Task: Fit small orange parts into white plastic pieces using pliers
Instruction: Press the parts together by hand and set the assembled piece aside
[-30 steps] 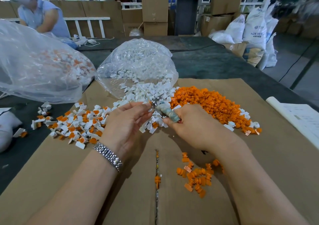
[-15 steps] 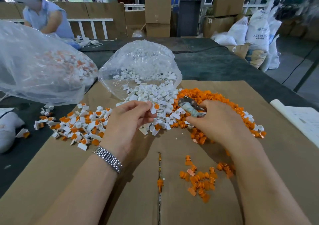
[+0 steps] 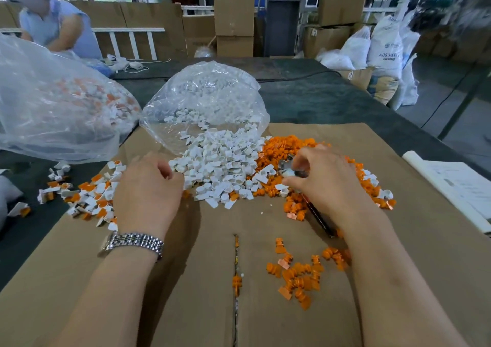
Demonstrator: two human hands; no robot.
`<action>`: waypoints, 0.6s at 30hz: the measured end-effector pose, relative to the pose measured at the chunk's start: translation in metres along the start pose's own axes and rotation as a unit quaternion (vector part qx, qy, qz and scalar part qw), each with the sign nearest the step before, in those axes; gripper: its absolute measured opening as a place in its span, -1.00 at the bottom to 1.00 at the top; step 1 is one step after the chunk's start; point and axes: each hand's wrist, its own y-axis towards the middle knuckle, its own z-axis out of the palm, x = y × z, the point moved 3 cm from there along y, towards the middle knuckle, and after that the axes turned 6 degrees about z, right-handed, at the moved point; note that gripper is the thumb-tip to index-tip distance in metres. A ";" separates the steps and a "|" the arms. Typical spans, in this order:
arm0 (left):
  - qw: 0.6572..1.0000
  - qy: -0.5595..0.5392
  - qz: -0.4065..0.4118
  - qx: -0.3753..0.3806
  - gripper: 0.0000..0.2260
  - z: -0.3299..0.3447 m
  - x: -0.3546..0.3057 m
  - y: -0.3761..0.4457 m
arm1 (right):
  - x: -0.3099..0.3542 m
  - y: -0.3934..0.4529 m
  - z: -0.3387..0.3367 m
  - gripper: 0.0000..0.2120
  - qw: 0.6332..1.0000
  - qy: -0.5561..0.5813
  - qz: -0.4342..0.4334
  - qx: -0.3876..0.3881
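Pliers [image 3: 288, 167] are lying in the right hand [image 3: 322, 184], grip curled round them over the orange parts [image 3: 297, 144] heap. Nose seems empty; blurred. Left hand [image 3: 147, 192] is hovering, fingers loosely curled, holding nothing visible, beside the white pieces [image 3: 223, 163]. Advice: pick one ribbed orange part squarely, squeeze lightly; the plastic is smooth, hard and slippery. Cardboard [image 3: 186, 280] is covering the bench.

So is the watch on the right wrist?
No, the watch sits on the left wrist; the right hand holds the pliers.
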 end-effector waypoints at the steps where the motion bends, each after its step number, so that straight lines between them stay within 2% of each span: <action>1: 1.000 0.014 0.011 -0.009 -0.92 0.000 0.000 0.000 | 0.002 -0.002 -0.001 -0.79 0.999 0.021 -0.019 0.027; 4: 0.997 -0.015 0.082 -0.002 -0.92 0.005 -0.009 -0.003 | 0.005 -0.009 0.004 -0.73 0.992 -0.018 -0.046 0.120; 7: 0.982 -0.046 0.172 0.066 -0.97 0.017 -0.025 -0.010 | 0.008 -0.008 0.009 -0.67 0.993 -0.066 -0.069 0.068; 9: 0.967 -0.050 0.230 0.099 -0.92 0.025 -0.032 -0.015 | 0.011 -0.006 0.012 -0.68 0.993 -0.072 -0.087 0.022; 12: 0.946 -0.030 0.297 0.124 -0.83 0.034 -0.041 -0.023 | 0.017 -0.005 0.023 -0.75 0.986 -0.108 -0.121 0.023; 18: 0.916 0.025 0.367 0.163 -0.74 0.049 -0.052 -0.032 | 0.027 -0.007 0.032 -0.86 0.980 -0.120 -0.157 0.024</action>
